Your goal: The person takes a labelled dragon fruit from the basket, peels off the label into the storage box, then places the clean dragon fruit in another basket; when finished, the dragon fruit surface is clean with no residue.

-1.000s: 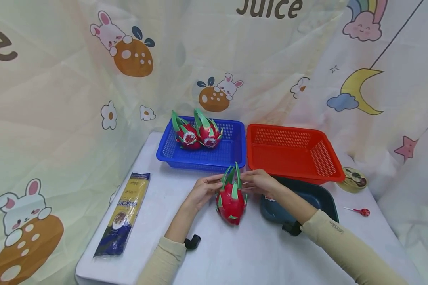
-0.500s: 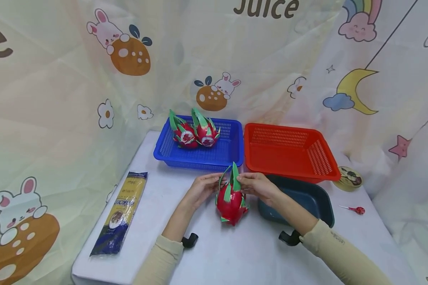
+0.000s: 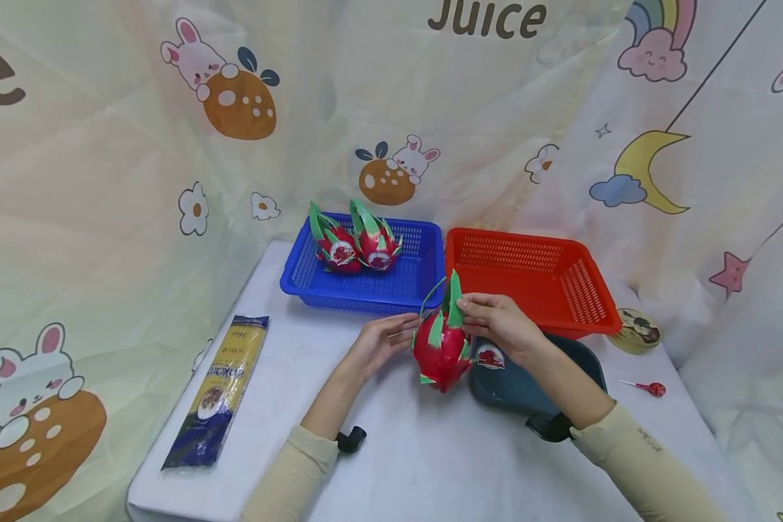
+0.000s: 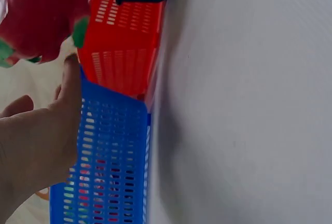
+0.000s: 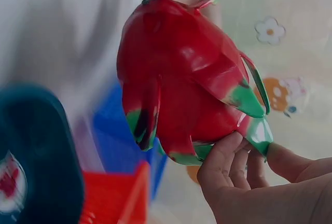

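A red dragon fruit (image 3: 441, 351) with green leaf tips hangs above the white table. My right hand (image 3: 504, 326) pinches one of its upright green leaves between thumb and fingers; the right wrist view shows this grip on the fruit's leafy end (image 5: 258, 130). On the fruit's other side is my left hand (image 3: 380, 344), its fingers extended and nothing gripped. Whether its fingertips touch the fruit, I cannot tell. Below and to the right lies a dark teal tray (image 3: 570, 377) with a round dragon fruit label (image 3: 491, 356) in it, partly behind my right forearm.
At the back, a blue basket (image 3: 424, 279) holds two dragon fruits (image 3: 359, 246), beside a red basket (image 3: 515, 286). A yellow and blue pasta packet (image 3: 218, 391) lies on the left. A round tin (image 3: 636, 331) and a red lollipop (image 3: 655, 389) lie on the right.
The dragon fruit has risen and shifted to the right with my right hand, which has come to pinch its leaf. More of the label in the tray shows. My left hand has moved little.
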Demonstrator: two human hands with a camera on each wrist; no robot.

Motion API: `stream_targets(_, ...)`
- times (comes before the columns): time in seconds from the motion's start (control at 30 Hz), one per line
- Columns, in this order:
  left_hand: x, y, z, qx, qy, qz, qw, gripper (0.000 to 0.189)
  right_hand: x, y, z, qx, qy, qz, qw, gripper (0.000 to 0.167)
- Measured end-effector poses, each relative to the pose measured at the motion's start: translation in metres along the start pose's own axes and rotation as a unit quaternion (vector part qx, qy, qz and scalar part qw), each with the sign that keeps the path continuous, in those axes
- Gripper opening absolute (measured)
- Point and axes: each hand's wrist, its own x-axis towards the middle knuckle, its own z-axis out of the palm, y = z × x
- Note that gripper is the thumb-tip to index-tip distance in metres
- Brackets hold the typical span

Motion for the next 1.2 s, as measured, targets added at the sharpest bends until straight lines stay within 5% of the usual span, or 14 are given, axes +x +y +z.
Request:
stream_targets(0.23,0.013,-0.004,0.013,-0.066,-0.028,-0.015,0.9973,0.048,0.002,-0.032,-0.029,0.019,0.017,-0.041,0.9988,0.035)
stream_targets(0.53,0.021,-0.015,0.031,-0.127,-0.050,-0.040,0.9898,0.055,0.018,-0.058,-0.059,0.088,0.082,-0.031,0.9923,0.024)
stream_targets(0.77,0.031,-0.020,0.045,-0.140,-0.048,-0.045,0.9879,0.057,0.048,-0.065,-0.075,0.063,0.128,-0.054,0.9883,0.045)
stream_targets(1.2,0.038,-0.030,0.062,-0.188,-0.042,-0.031,0.9808,0.054,0.107,-0.063,-0.098,0.036,0.163,-0.019,0.9859,0.042)
